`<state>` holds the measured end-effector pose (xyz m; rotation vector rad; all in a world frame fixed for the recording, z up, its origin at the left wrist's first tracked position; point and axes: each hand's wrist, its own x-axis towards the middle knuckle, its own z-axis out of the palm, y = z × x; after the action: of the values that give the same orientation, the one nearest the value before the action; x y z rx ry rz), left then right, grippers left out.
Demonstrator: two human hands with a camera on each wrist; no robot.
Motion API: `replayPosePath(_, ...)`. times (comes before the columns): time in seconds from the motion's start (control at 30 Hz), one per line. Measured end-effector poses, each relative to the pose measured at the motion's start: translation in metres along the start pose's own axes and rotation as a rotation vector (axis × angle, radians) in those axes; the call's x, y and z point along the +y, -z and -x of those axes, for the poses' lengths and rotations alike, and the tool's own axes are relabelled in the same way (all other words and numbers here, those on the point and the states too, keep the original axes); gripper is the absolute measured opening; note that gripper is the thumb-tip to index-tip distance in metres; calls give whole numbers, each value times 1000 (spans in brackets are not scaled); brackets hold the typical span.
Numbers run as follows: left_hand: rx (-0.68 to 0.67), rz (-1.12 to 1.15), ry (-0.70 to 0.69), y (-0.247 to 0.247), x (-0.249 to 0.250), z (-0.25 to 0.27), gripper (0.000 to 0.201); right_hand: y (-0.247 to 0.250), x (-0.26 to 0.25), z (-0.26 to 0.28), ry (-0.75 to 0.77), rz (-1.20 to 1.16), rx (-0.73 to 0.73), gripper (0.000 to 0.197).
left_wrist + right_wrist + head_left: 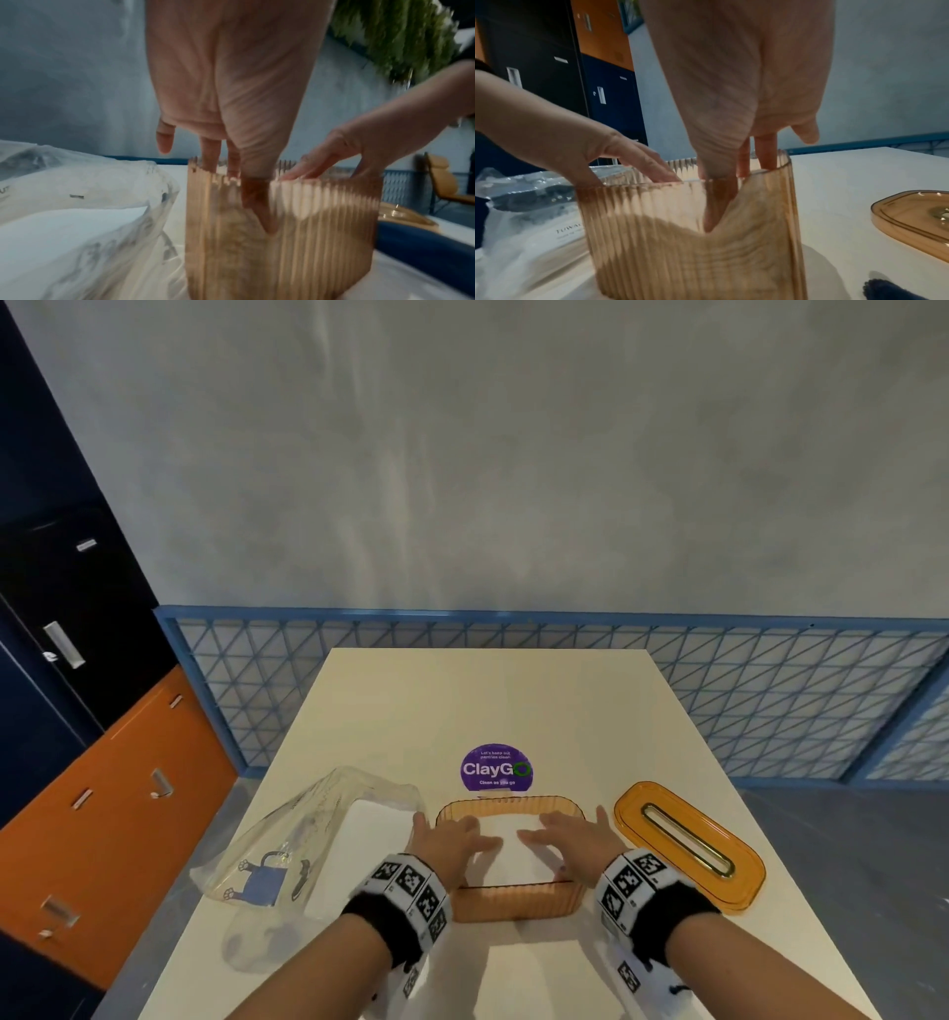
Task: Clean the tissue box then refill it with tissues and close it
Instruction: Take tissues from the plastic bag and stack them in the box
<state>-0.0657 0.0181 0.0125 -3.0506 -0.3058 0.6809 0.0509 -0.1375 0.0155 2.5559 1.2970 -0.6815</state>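
Note:
An amber ribbed tissue box stands open at the near middle of the table, with white tissues inside. Both my hands reach into it from above. My left hand and my right hand lie flat on the tissues with straight fingers. The left wrist view shows my left hand with its fingers down behind the box wall. My right hand does the same in the right wrist view, inside the box. The amber lid, with a slot, lies to the right of the box.
A clear plastic tissue pack with white tissues in it lies left of the box, close to my left hand. A purple sticker sits on the cream table behind the box. A blue mesh railing runs beyond the table.

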Motion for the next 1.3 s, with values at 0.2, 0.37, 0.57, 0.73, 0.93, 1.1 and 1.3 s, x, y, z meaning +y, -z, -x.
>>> replayPosePath(0.2,-140,-67,17,2,-1,-17,74,11,-5,-2,-110,-108,-131,53)
replayPosePath(0.37,-147,-74,23,1,3,-21,78,9,-9,-7,-136,-105,-136,53)
replayPosePath(0.57,153,91,88,-7,-4,-3,53,11,-6,5,-31,129,-83,57)
replayPosePath(0.73,447,485,439,-38,-41,9,38,14,8,4,-79,-31,273,37)
replayPosePath(0.93,128,501,681,-72,-56,-1,54,3,29,0,-210,-414,251,48)
replayPosePath(1.1,147,429,716,-73,-52,-8,43,-10,33,-2,-263,-558,212,49)
replayPosePath(1.3,135,397,734,-71,-52,-11,32,-15,32,-4,-280,-573,243,49)
